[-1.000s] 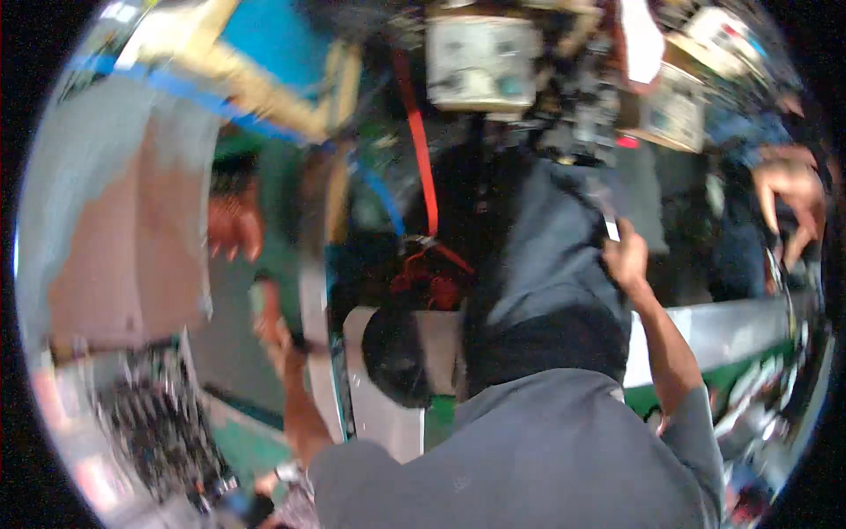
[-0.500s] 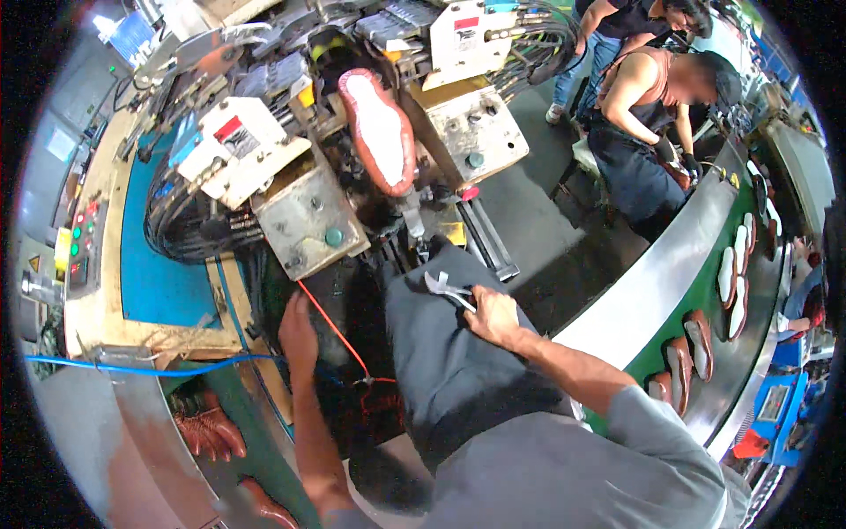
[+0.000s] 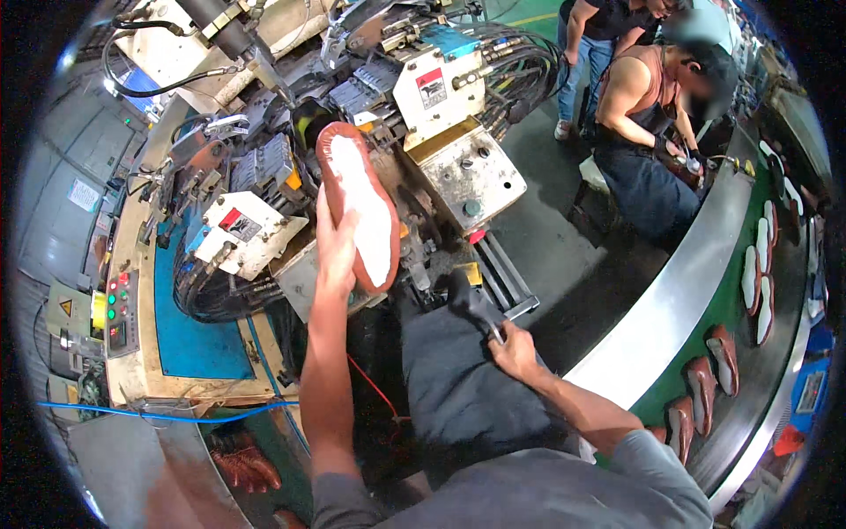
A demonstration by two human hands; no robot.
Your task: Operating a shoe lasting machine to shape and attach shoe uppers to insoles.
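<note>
My left hand (image 3: 336, 251) wraps round the side of a reddish-brown shoe upper (image 3: 384, 236), its thumb against the white sole face. The shoe lies sole up in the machine's middle, its narrower end nearest me. My right hand (image 3: 514, 349) is closed on the handle of a metal hand tool, which looks like pincers (image 3: 480, 310). The tool's head is dark and smeared by motion, above the dark apron (image 3: 458, 379) over my lap, apart from the shoe.
The machine (image 3: 441, 97) has white side blocks, hoses and a control box (image 3: 471, 176). At right a curved conveyor (image 3: 652, 295) carries several brown shoes (image 3: 702, 392). A seated co-worker (image 3: 648, 132) and another person are beyond. Brown gloves or shoe parts (image 3: 247, 463) lie lower left, near a blue hose (image 3: 167, 416).
My left hand has risen from beside my lap to the shoe and taken hold of it. My right hand has shifted slightly, and the tool has swung. The view has turned a little.
</note>
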